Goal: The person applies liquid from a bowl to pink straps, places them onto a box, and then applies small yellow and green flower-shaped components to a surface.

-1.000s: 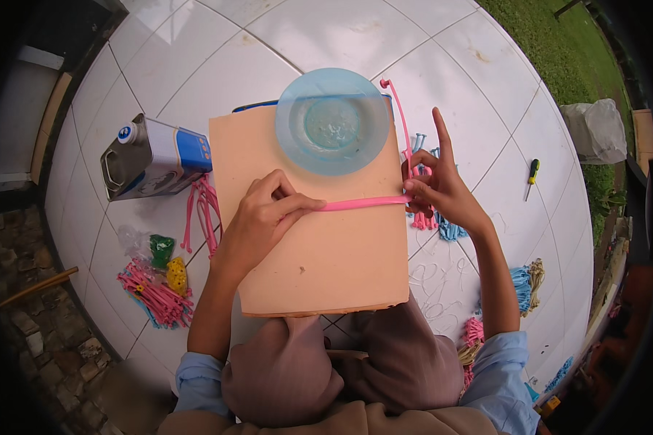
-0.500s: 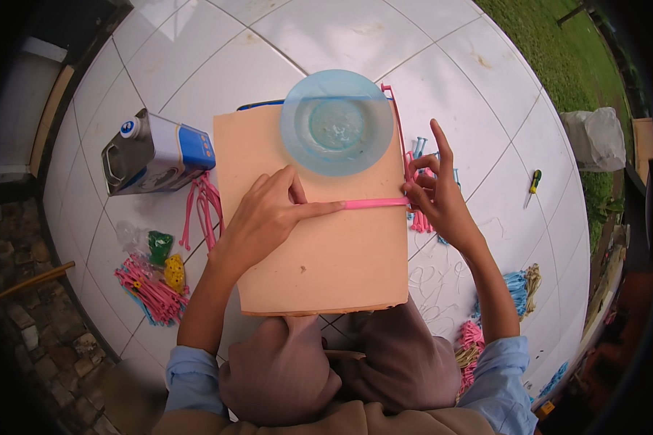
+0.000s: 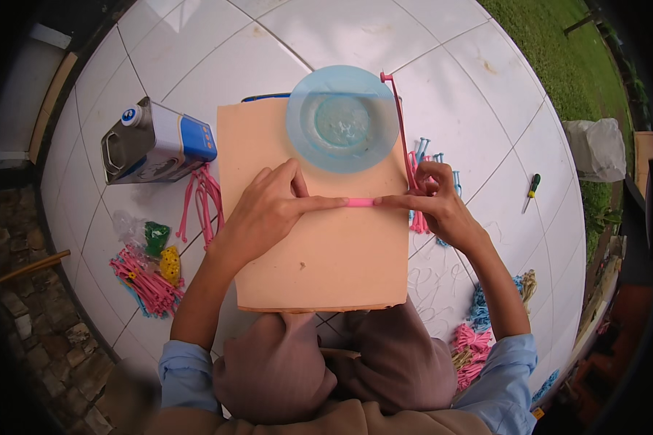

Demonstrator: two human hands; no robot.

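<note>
A short pink strip [image 3: 360, 203] lies flat across the tan board [image 3: 319, 268] on my lap. My left hand [image 3: 261, 210] presses its left end with an outstretched index finger, the other fingers curled. From the other side my right hand [image 3: 446, 210] has its index fingertip on the right end, its remaining fingers bent. A thin darker pink strap [image 3: 402, 130] runs from near my right hand up along the board's right edge; whether it joins the strip I cannot tell. Just beyond my hands sits a translucent blue bowl [image 3: 295, 109], with something clear and shiny in its middle.
A metal can [image 3: 159, 141] stands left of the board, pink straps [image 3: 206, 206] beside it. Bundled pink pieces [image 3: 144, 279] and green and yellow packets [image 3: 170, 264] lie nearer. On the right are blue and pink pieces [image 3: 422, 217], a screwdriver [image 3: 532, 190] and more bundles [image 3: 471, 348].
My right hand has moved left from the board's right edge, its raised index finger now lowered onto the strip. Less of the pink strip shows. My left hand stays on its left end.
</note>
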